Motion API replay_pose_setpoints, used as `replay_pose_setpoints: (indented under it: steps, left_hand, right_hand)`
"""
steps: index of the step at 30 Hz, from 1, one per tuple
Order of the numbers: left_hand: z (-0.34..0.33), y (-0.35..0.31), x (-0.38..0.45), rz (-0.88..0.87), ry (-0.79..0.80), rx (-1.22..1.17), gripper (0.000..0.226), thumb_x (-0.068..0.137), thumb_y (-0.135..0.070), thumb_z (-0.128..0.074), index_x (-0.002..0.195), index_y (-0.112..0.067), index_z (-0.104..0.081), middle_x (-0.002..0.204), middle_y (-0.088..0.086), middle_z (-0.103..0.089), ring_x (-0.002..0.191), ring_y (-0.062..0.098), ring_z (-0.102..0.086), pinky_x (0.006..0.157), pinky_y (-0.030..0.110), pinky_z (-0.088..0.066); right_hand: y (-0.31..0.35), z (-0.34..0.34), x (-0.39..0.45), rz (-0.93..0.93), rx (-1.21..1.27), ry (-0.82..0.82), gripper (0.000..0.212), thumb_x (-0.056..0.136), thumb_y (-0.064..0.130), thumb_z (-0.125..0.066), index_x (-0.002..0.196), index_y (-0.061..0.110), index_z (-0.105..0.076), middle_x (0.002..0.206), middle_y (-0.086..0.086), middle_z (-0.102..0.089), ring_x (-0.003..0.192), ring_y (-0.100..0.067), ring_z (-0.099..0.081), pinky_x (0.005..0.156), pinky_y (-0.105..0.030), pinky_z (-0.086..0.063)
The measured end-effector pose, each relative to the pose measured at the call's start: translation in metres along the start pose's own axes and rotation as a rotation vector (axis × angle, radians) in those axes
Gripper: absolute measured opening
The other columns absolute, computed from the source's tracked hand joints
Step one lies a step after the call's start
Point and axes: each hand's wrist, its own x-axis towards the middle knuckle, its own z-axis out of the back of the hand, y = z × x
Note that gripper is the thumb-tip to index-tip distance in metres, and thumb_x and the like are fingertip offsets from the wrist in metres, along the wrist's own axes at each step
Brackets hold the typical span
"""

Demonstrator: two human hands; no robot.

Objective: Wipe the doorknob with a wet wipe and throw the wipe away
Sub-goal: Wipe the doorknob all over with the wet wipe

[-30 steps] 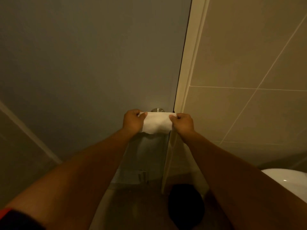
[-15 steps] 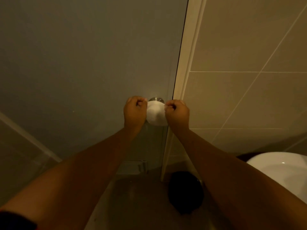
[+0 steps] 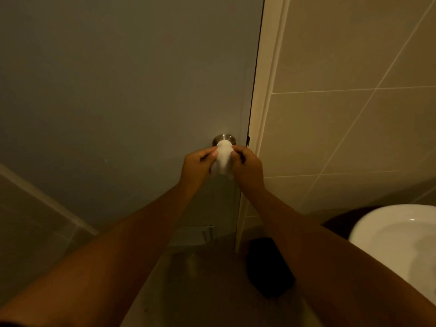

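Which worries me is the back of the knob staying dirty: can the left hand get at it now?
Probably yes. The left hand sits right beside the knob, holding the wipe draped over it, and nothing blocks the knob's left side.

White basin (image 3: 401, 237) right, black object (image 3: 269, 267) on floor (image 3: 200, 279)

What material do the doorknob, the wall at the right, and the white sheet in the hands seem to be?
Doorknob: probably brushed metal; silver-grey with a soft, dull sheen.
Wall: likely glazed ceramic tile; beige squares with pale grout lines.
Wipe: thin, soft nonwoven sheet or paper; it drapes and folds between the left hand and right hand. Wetness cannot be seen.
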Motion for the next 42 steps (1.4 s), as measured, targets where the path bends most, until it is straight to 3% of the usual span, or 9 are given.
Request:
replay_pose_setpoints:
  steps: [2,6,12,15,19,26,34,37,42]
  left_hand:
    - [0.002,0.001,0.000,-0.010,0.045,0.018,0.036,0.097,-0.020,-0.053,0.130,-0.008,-0.058,0.125,0.014,-0.064,0.108,0.024,-0.062,0.089,0.035,-0.056]
    - [0.021,-0.002,0.007,-0.218,0.113,0.310,0.028,0.099,-0.019,-0.046,0.120,-0.012,-0.064,0.115,0.009,-0.066,0.098,0.016,-0.060,0.081,0.026,-0.051]
    - [0.058,-0.039,0.029,-0.658,-0.119,0.795,0.025,0.097,-0.027,-0.046,0.104,-0.015,-0.066,0.104,0.006,-0.059,0.094,0.018,-0.055,0.078,0.025,-0.040]
    - [0.069,-0.060,0.043,-0.948,-0.222,1.034,0.031,0.095,-0.031,-0.048,0.118,-0.016,-0.062,0.127,0.013,-0.056,0.116,0.029,-0.050,0.097,0.039,-0.040]
    - [0.075,-0.087,0.069,-1.233,-0.115,1.292,0.050,0.096,-0.035,-0.042,0.143,-0.019,-0.040,0.153,0.017,-0.035,0.142,0.033,-0.025,0.119,0.046,-0.005]
    - [0.078,-0.092,0.089,-1.318,-0.080,1.528,0.062,0.099,-0.045,-0.028,0.154,-0.024,-0.011,0.161,0.013,-0.013,0.148,0.033,-0.012,0.115,0.041,0.019]
    - [0.072,-0.079,0.099,-1.428,-0.194,1.526,0.061,0.099,-0.039,-0.031,0.153,-0.014,-0.016,0.158,0.019,-0.023,0.144,0.040,-0.024,0.115,0.050,0.015]
    - [0.070,-0.078,0.100,-1.438,-0.200,1.511,0.061,0.099,-0.037,-0.032,0.153,-0.013,-0.016,0.158,0.019,-0.022,0.144,0.041,-0.024,0.114,0.051,0.011]
    - [0.070,-0.080,0.098,-1.437,-0.186,1.502,0.060,0.100,-0.036,-0.031,0.153,-0.014,-0.016,0.158,0.019,-0.022,0.144,0.040,-0.024,0.113,0.051,0.010]
  right_hand:
    - [-0.001,-0.003,-0.002,0.003,0.052,0.046,0.031,0.098,0.014,-0.050,0.128,0.008,-0.055,0.114,-0.010,-0.062,0.096,-0.016,-0.057,0.073,-0.018,-0.048]
    - [-0.002,-0.008,-0.005,0.001,0.093,0.118,0.042,0.094,0.016,-0.054,0.135,0.013,-0.044,0.126,-0.013,-0.054,0.106,-0.025,-0.058,0.080,-0.032,-0.054]
    - [-0.003,-0.017,-0.006,0.147,-0.069,0.083,0.053,0.088,0.031,-0.067,0.134,0.016,-0.045,0.129,-0.007,-0.054,0.105,-0.013,-0.055,0.084,-0.022,-0.050]
    - [0.000,-0.026,-0.003,0.163,-0.134,0.020,0.050,0.085,0.035,-0.070,0.126,0.018,-0.049,0.122,-0.004,-0.058,0.099,-0.008,-0.054,0.078,-0.011,-0.042]
    - [0.003,-0.039,0.002,0.139,-0.230,-0.020,0.041,0.086,0.031,-0.066,0.122,0.019,-0.051,0.119,-0.007,-0.055,0.103,-0.020,-0.057,0.086,-0.026,-0.049]
    - [-0.002,-0.045,-0.003,0.121,-0.197,-0.057,0.040,0.087,0.013,-0.061,0.125,0.024,-0.053,0.118,-0.006,-0.054,0.102,-0.021,-0.055,0.083,-0.024,-0.043]
    - [0.009,-0.064,-0.006,0.036,0.267,-0.264,0.032,0.078,0.027,-0.077,0.098,0.039,-0.056,0.094,0.014,-0.063,0.081,-0.007,-0.066,0.060,-0.026,-0.058]
    - [-0.003,-0.057,0.000,0.183,-0.107,-0.229,0.039,0.081,0.021,-0.075,0.116,0.017,-0.060,0.112,-0.006,-0.063,0.099,-0.012,-0.060,0.081,-0.027,-0.054]
    - [-0.011,-0.031,0.007,0.361,-0.542,0.049,0.049,0.087,0.015,-0.064,0.134,0.020,-0.050,0.130,-0.013,-0.051,0.110,-0.026,-0.057,0.091,-0.028,-0.049]
